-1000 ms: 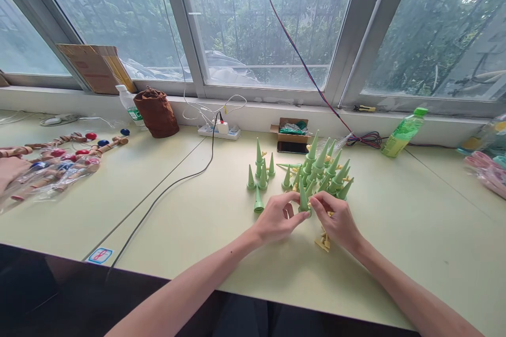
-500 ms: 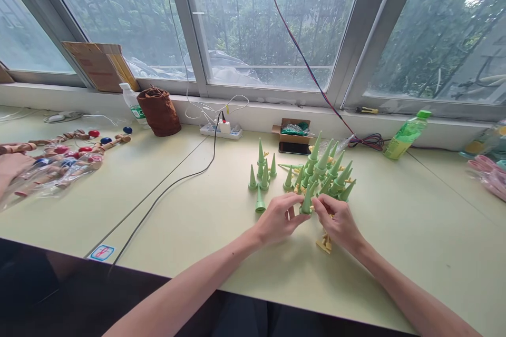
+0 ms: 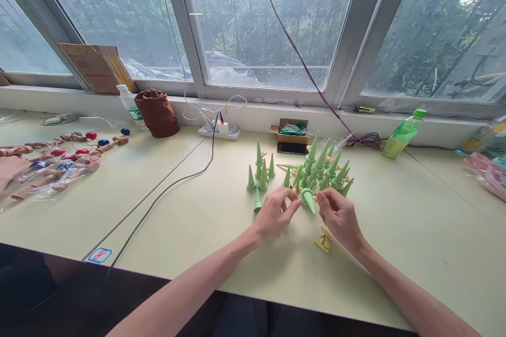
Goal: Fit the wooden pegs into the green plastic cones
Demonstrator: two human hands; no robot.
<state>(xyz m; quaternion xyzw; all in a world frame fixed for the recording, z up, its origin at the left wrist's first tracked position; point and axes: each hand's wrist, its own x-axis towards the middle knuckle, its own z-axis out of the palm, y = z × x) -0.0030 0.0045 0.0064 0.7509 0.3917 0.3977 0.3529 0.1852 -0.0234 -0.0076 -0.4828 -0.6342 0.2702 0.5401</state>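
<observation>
My right hand pinches a small yellow plastic piece that sticks out of the side of a green cone. That cone is tilted, its tip toward me and its round base toward the window. Just left of it, my left hand has its thumb and fingers curved and apart, seemingly off the cone. Behind both hands stands a cluster of green cones, some with yellow pieces on them. Several more cones stand to the left. Loose yellow pieces lie below my right hand.
A small open carton and a black phone lie behind the cones. A green bottle leans at the right. A dark cable crosses the table. At far left, another person's hand is by wooden toys.
The green cone has gone from upright to tipped over, its tip now toward me. My left fingers have moved off it to the left, while my right hand stays at its side.
</observation>
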